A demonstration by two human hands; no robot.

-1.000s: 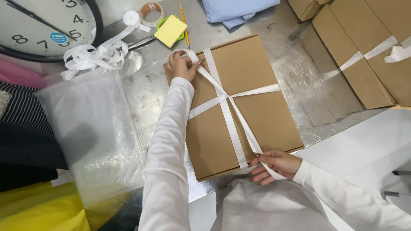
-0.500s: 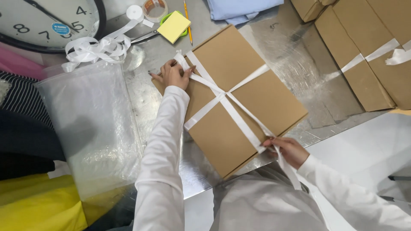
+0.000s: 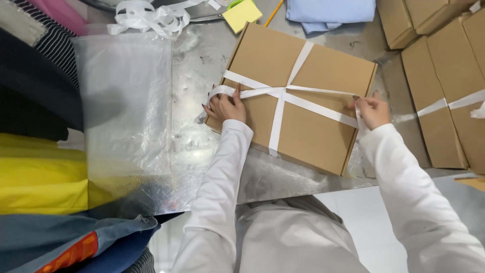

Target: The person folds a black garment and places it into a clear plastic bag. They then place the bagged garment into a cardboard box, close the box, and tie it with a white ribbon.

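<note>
Turned square on the tabletop (image 3: 202,55) since the earlier frame, the box (image 3: 303,96) lay between the left hand (image 3: 226,107) and right hand (image 3: 373,111), each apparently pinched on ribbon (image 3: 283,96), which needed even, opposed tension to stay crossed at centre.

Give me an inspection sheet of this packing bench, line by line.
Surface: shiny metal bench, scuffed.
Job's things: flat cardboard box crossed by white ribbon.
Clutter: clear plastic bag, loose ribbon pile, yellow sticky pad, pencil.
Grips: left hand pinches ribbon at the box's left edge; right hand pinches it at the right edge.
Cables: nothing seen.
Surroundings: folded garments at left, blue cloth, more ribboned boxes at right.
</note>
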